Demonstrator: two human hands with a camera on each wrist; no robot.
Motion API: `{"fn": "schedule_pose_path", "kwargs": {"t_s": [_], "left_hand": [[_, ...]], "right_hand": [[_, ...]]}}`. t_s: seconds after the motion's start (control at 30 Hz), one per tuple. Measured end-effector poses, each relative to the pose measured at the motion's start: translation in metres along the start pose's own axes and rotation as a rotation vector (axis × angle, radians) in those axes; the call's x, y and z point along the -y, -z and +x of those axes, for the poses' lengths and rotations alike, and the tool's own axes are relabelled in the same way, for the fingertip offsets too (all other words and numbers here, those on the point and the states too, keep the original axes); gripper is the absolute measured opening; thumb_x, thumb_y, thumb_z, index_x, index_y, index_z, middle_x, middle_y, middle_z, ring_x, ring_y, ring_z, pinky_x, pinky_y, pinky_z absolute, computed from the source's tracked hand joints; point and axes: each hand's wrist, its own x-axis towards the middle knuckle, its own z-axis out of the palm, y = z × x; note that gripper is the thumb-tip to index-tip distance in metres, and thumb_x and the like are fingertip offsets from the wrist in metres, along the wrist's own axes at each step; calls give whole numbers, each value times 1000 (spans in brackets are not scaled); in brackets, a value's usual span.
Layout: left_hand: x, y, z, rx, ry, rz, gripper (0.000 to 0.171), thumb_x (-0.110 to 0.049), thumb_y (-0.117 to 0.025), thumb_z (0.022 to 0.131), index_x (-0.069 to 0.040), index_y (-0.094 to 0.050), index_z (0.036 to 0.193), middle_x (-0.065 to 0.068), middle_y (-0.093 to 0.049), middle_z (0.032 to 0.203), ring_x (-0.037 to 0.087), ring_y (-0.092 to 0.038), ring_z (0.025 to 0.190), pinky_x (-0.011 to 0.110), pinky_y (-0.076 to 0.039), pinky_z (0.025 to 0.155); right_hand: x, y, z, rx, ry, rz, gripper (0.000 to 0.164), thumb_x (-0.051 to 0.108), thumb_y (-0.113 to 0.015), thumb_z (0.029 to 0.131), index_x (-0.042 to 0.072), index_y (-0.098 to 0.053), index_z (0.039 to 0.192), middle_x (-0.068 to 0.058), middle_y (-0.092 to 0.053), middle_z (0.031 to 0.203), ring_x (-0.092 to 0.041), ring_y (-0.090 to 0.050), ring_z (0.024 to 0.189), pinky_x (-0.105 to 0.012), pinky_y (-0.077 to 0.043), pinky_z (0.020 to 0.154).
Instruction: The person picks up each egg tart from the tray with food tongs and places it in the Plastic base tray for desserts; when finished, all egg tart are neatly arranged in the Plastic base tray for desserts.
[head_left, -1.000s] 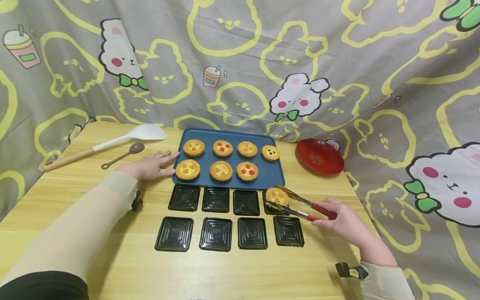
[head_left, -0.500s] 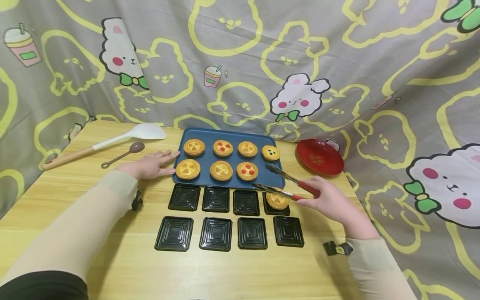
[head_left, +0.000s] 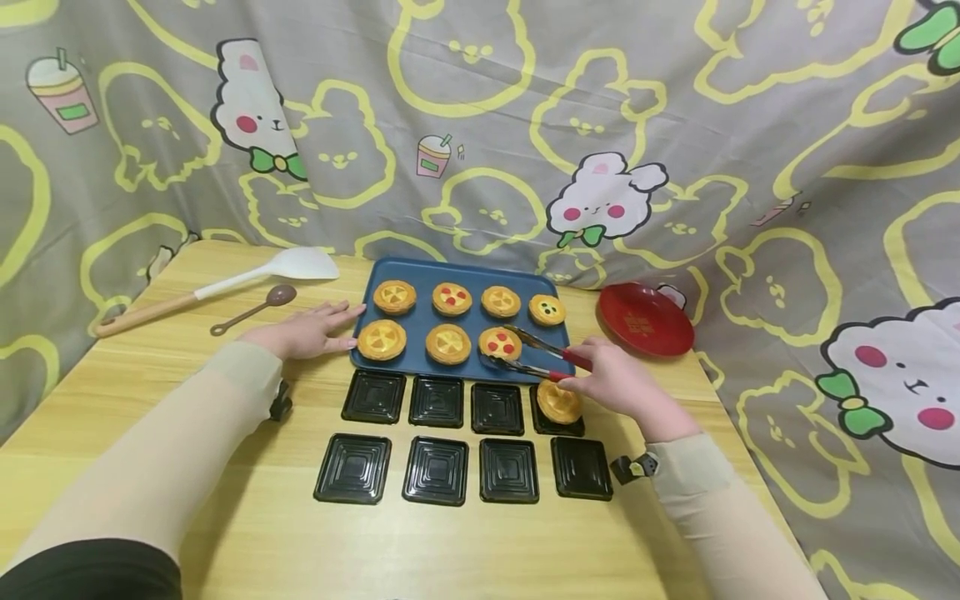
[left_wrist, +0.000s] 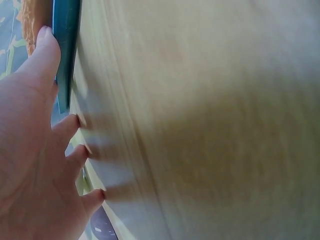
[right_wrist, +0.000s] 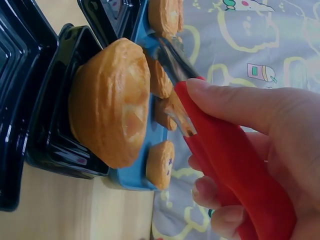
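Note:
My right hand [head_left: 611, 377] grips red-handled tongs [right_wrist: 220, 160]. In the head view their metal arms lie either side of an egg tart with red toppings [head_left: 499, 344], at the front right of a blue tray [head_left: 408, 360]; whether they touch it I cannot tell. My left hand [head_left: 303, 331] rests at the tray's left edge, fingers spread on the table and thumb against the rim. Several more tarts sit on the tray in two rows. Another egg tart [right_wrist: 110, 105] sits in the far right black square container [head_left: 542, 423], close under my right hand.
Several black square containers [head_left: 352, 469] stand in two rows before the tray. A white spatula [head_left: 303, 264] with a wooden handle and a brown spoon [head_left: 281, 295] lie at left. At right a red plate [head_left: 645, 321] leans near the patterned curtain [head_left: 480, 100].
The tongs have released the tart in the far right container, then moved up and left to the red-topped tart on the tray. My left hand has stayed at the tray's edge.

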Motion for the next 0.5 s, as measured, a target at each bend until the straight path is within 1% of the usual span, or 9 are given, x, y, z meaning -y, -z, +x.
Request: {"fn": "schedule_pose_path", "kwargs": {"t_s": [0.13, 0.27, 0.4, 0.5], "left_hand": [[2, -1, 2, 0, 1, 5, 80, -56, -46, 100, -11, -15, 159, 26, -9, 160, 53, -5, 143, 73, -6, 108], [2, -1, 3, 6, 6, -3, 81, -57, -46, 100, -12, -15, 159, 26, -9, 161, 53, -4, 143, 73, -6, 108], [1, -1, 2, 6, 10, -12, 81, -57, -46, 99, -12, -15, 159, 25, -9, 161, 53, -4, 143, 73, -5, 108], [0, -1, 1, 0, 9, -11, 81, -58, -46, 99, -13, -15, 159, 25, -9, 161, 52, -4, 143, 73, -6, 108]], "right_hand": [[-2, -2, 0, -18, 10, 8, 55, 33, -82, 82, 8, -67, 128, -11, -62, 114, -28, -58, 96, -47, -50, 86], [-5, -2, -4, -47, 54, 45, 53, 31, -83, 82, 7, -68, 127, -8, -62, 107, -26, -58, 91, -44, -51, 82], [-4, 5, -17, -55, 97, 111, 53, 28, -85, 80, 5, -69, 125, -6, -63, 104, -26, -58, 89, -42, -50, 78], [0, 13, -32, -38, 130, 120, 52, 26, -86, 78, 8, -70, 124, -1, -63, 100, -21, -57, 85, -38, -49, 74]]}}
